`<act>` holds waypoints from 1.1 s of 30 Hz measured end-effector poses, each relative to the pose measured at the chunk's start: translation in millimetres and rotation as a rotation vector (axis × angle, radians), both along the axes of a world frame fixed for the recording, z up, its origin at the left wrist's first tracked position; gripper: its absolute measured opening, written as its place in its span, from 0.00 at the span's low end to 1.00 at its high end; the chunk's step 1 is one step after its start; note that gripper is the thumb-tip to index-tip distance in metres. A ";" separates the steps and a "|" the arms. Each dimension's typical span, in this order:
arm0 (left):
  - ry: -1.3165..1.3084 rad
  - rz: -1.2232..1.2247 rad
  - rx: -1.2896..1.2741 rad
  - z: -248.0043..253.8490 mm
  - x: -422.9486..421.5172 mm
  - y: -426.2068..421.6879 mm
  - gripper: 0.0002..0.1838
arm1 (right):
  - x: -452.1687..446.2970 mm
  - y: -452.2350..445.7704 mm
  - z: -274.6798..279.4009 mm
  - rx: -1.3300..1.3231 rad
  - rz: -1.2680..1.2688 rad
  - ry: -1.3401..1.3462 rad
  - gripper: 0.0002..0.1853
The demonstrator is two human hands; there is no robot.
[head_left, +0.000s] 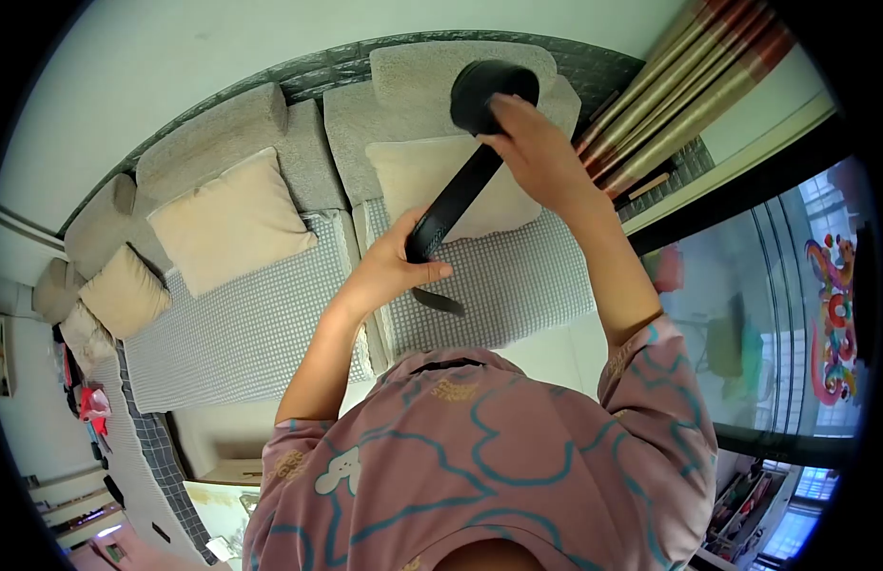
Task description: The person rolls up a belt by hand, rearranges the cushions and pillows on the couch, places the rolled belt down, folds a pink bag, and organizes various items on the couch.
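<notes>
A black strap, like a belt, stretches diagonally between my two hands. Its upper part is wound into a wide coil, which my right hand grips at the lower right side. Lower down, my left hand holds the strap between thumb and fingers, and a short dark end hangs below that hand. Behind the strap are a cream cushion and the grey sofa.
More cream cushions lie along the sofa, over a checked grey cover. Striped curtains hang at the upper right beside a glass door. A low table stands at the lower left.
</notes>
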State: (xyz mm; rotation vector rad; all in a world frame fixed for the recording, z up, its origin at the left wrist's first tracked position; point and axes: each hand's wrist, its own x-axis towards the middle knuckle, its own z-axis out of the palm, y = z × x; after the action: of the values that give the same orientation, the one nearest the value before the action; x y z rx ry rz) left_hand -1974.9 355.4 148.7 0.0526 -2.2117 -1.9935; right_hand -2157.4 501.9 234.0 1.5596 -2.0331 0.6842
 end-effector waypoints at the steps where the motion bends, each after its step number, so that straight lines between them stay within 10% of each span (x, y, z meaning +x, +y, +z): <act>1: 0.026 0.010 -0.167 11.8 5.2 0.3 0.38 | -1.0 2.0 -13.4 0.036 0.000 -0.004 0.15; 4: -0.019 0.130 -0.730 30.6 13.0 -1.2 0.40 | -4.0 11.5 -48.8 0.280 0.009 0.022 0.16; 9: 0.206 0.178 -0.825 49.3 5.8 -26.7 0.11 | 26.1 31.7 -66.0 0.520 0.089 -0.130 0.16; 14: 0.301 -0.177 -0.933 52.6 -9.6 -64.9 0.09 | 46.6 35.9 -43.6 0.833 0.316 -0.595 0.17; 17: -0.283 -0.465 -0.537 64.3 -8.0 -61.4 0.13 | 62.6 38.6 -12.1 1.045 0.612 -0.986 0.19; 22: -0.264 -0.688 -0.308 -0.9 -24.1 -72.3 0.19 | 51.9 47.2 -24.5 0.687 1.018 -1.578 0.22; 25: -0.092 0.032 0.371 9.5 -10.2 -3.4 0.32 | 42.7 44.4 -46.9 0.219 1.123 -1.645 0.22; 30: 0.012 -0.083 1.080 -30.0 -27.8 14.9 0.23 | 36.0 25.9 -31.9 -0.116 1.019 -1.808 0.22; 33: 0.047 -0.102 1.063 -61.1 -33.5 4.5 0.19 | 34.8 14.7 -24.4 -0.322 0.852 -1.934 0.23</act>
State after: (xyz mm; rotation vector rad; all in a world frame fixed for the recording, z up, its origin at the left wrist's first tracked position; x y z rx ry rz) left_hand -2008.3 359.8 87.6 0.0178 -0.9095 -2.9116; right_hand -2122.6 516.5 209.7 1.4442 -1.5090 3.5925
